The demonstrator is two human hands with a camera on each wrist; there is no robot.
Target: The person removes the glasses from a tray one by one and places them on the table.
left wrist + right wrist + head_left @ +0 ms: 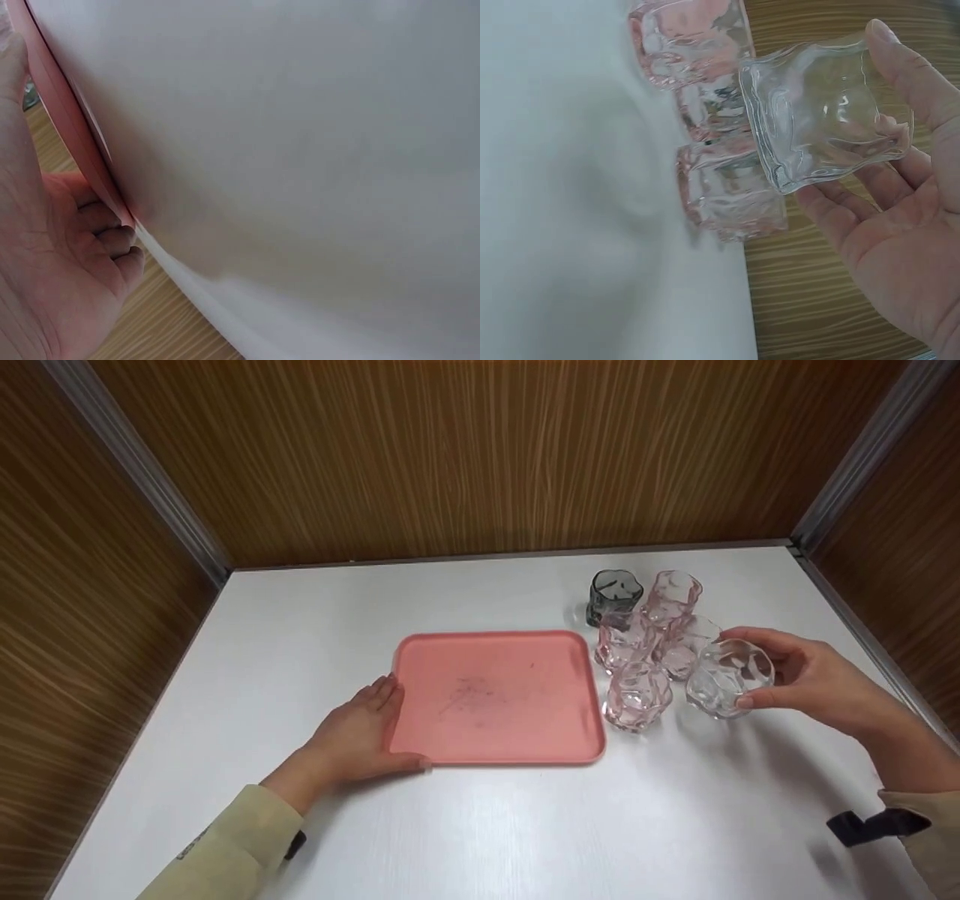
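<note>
the left hand [352, 735] lies flat on the white table [480, 825], its fingers straight along the left rim of the pink tray [495, 697] and the thumb by the near left corner; in the left wrist view the fingertips [124, 240] touch the tray's edge [71, 120] and curl only loosely, so this hand steadies rather than grips. the tray lies flat at mid-table, bare but for faint scuffs, and looks like a light, stiff plastic piece that would slide easily on the smooth top if pushed, so a hand at its rim seems the sensible hold. just right of the tray stands a tight cluster of faceted tumblers: a grey glass [613, 596] at the back, pink glasses [637, 697] in front and beside it, some touching one another. furthest right, the right hand [814, 679] holds a clear glass [729, 676], thumb on the near side and fingers round the far side; the right wrist view shows the clear glass [825, 112] lifted and tilted, mouth turned toward the table, cradled across the fingers [900, 67] with the pink ones just behind it. i judge this glass to be thick-walled, fairly heavy for its size, rigid and breakable, with a slick surface; the bumpy facets give the fingers some purchase. taking it round the middle of the wall, thumb opposite fingers, looks safer than pinching the rim, and its neighbours stand near enough to be knocked.
</note>
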